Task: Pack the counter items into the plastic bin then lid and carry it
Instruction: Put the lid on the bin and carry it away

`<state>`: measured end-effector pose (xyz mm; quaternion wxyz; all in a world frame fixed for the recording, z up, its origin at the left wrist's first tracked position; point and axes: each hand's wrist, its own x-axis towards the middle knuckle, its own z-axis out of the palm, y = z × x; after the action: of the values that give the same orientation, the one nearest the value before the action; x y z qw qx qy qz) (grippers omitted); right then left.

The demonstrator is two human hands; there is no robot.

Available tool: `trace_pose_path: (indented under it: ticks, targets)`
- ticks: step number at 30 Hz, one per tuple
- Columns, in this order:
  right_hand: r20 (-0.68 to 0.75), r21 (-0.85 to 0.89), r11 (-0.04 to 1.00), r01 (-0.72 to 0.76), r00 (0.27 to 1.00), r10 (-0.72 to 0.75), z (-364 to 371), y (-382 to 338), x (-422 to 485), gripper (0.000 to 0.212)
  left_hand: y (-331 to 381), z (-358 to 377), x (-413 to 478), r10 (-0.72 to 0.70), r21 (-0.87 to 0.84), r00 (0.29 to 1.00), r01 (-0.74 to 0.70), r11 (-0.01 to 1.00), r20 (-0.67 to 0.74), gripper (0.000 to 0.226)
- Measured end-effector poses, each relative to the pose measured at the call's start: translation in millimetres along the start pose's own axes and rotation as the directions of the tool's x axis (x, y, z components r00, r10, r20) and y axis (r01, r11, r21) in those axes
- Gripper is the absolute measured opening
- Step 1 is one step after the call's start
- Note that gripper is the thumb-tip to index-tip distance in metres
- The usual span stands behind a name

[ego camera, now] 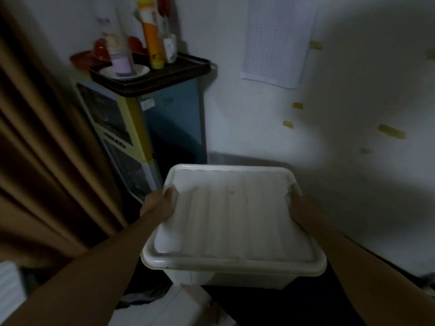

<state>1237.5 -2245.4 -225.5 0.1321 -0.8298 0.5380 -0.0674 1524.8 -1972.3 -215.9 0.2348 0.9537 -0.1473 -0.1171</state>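
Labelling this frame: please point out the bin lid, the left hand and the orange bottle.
bin lid (pixel 235 220), head view, ribbed centre.
left hand (pixel 159 203), head view, back of hand.
orange bottle (pixel 153 43), head view, mid body.

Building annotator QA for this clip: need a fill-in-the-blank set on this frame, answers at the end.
1. The white lid sits ___ the bin, closing it.
2. The bin is gripped by ___ hands: the left hand and the right hand.
3. The tall bottle on the dark tray is ___ in colour.
4. The paper sheet hangs on the ___.
Answers: on; two; orange; wall.
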Motion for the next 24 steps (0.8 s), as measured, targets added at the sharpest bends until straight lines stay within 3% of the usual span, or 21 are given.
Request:
trace_pose_path:
  ticks: [6, 10, 12, 17, 24]
  targets:
    - [0.129, 0.072, 0.98, 0.184, 0.973, -0.192, 10, -76, -1, 0.056, -63, -41, -12, -0.137, -0.03, 0.981, 0.134, 0.991, -0.137, 0.067]
    - [0.112, 0.011, 0.969, 0.248, 0.962, -0.247, 29, -127, -2, 0.064, -108, -71, -21, -0.238, -0.081, 0.95, 0.227, 0.971, -0.201, 0.071]
    - [0.141, 0.062, 0.968, 0.243, 0.958, -0.249, 35, -156, -9, 0.071, -131, -86, -32, -0.291, -0.099, 0.926, 0.275, 0.956, -0.239, 0.07]
    - [0.2, 0.113, 0.943, 0.313, 0.922, -0.331, 52, -229, -40, 0.077, -199, -115, -68, -0.445, -0.177, 0.841, 0.409, 0.895, -0.306, 0.069]
    - [0.268, 0.06, 0.878, 0.475, 0.839, -0.473, 86, -325, -116, 0.069, -301, -155, -122, -0.634, -0.295, 0.709, 0.562, 0.773, -0.309, 0.07]
